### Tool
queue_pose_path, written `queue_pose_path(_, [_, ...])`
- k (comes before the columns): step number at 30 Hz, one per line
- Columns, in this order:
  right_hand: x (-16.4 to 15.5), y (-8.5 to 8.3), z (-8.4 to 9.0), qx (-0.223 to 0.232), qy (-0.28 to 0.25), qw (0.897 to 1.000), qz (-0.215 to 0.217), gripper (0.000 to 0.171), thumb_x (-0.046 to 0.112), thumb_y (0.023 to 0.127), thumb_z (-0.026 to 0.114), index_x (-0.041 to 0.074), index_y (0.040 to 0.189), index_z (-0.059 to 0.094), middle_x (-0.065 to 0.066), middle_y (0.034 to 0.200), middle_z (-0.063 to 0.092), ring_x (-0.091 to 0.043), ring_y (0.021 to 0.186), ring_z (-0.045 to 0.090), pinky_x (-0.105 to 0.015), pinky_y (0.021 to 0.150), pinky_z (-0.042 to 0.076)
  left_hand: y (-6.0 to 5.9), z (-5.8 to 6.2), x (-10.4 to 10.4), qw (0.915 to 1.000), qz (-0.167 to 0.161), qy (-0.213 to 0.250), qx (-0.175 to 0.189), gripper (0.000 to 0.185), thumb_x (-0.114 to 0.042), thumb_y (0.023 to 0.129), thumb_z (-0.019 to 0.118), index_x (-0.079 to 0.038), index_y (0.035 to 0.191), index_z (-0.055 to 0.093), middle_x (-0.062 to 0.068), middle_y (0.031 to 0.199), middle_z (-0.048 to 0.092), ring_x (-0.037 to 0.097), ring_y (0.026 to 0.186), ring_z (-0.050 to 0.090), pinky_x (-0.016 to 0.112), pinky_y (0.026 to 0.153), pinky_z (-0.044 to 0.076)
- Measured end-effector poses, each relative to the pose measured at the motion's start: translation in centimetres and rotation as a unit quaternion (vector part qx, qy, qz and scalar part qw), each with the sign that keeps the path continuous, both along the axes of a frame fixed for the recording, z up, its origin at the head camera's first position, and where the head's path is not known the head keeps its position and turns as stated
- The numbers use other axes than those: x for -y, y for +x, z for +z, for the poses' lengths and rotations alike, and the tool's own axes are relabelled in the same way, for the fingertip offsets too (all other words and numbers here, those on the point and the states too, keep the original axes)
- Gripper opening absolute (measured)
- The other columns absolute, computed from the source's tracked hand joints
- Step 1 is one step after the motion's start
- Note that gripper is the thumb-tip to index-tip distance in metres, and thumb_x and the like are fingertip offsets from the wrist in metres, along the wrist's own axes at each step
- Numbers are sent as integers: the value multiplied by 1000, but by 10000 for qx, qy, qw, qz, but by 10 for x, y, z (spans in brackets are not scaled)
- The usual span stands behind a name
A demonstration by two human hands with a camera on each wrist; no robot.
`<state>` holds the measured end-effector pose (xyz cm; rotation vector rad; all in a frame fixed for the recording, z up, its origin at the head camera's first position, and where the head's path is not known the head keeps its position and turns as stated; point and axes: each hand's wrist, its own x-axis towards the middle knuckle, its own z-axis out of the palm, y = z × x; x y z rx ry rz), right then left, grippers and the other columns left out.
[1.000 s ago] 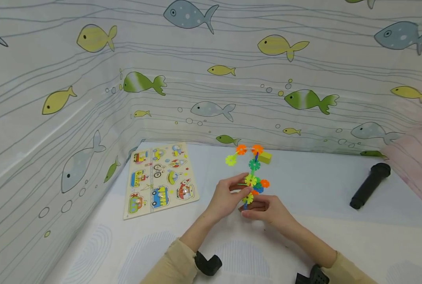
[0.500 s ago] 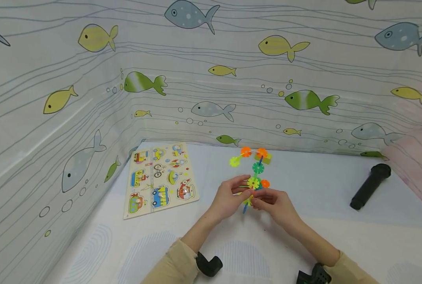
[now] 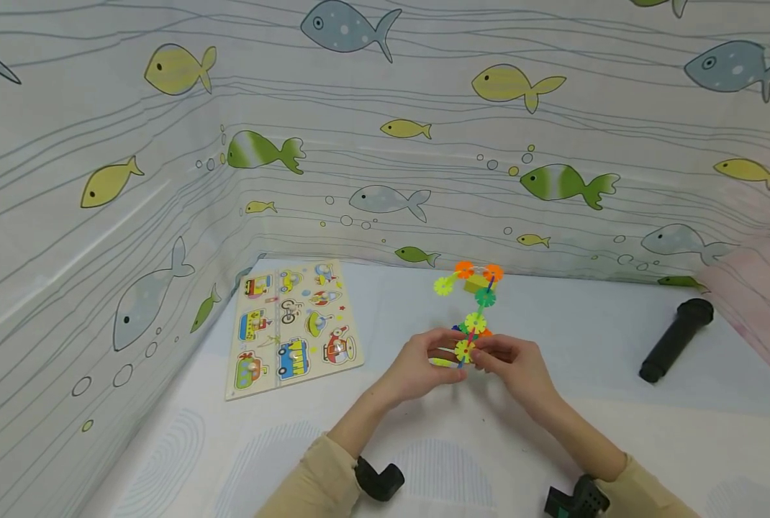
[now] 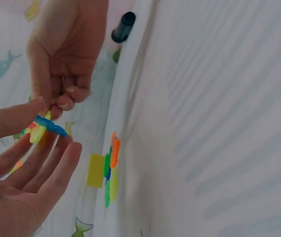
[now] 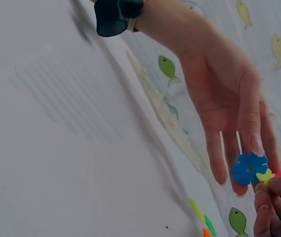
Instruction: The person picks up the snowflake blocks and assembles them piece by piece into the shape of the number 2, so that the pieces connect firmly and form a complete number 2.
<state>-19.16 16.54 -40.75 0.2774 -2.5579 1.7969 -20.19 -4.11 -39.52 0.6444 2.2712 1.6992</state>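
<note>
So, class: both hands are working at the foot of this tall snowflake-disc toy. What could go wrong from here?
1. The disc chain rises tall and tilted above the left hand and right hand; its top discs could snap off.
2. Only fingertips pinch the blue disc, so it might slip.
3. A swing may hit the yellow block behind it.

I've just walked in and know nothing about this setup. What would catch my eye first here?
Most likely the bright chain of plastic flower discs, standing up over the middle of the white table, pinched at its lower end by the left hand and the right hand. To the left lies a wooden vehicle puzzle board, far right a black cylinder. Fish-patterned cloth walls it all in.
</note>
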Motion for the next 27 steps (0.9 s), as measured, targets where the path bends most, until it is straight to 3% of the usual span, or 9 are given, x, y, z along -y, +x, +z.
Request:
queue_pose_path(12, [-1,-2,-2,28,11,10000,-4,26,19,93,72,-1,109,72,-14,96,74,-25,85,70,-24,76,57,2,-2,-2,9999,-114,-53,-16,52,-9,91,72,-11,141,56,12,125,68,28,113,66,31,91,55])
queue_pose_path(19, [0,-1,-2,218,-134,9997,7,27,20,92,73,-1,109,71,-14,95,73,-29,86,70,-29,77,58,2,-2,-3,9997,-1,-194,-120,49,-10,91,73,-11,138,59,9,121,70,23,108,68,24,85,56])
queue_pose_path(27, [1,-1,-3,340,-250,9991,93,29,21,92,73,-1,110,70,-14,95,73,-23,83,69,-30,78,58,2,-2,-3,9993,176,-300,-131,45,-7,92,71,-12,136,62,5,120,71,24,108,68,22,80,56])
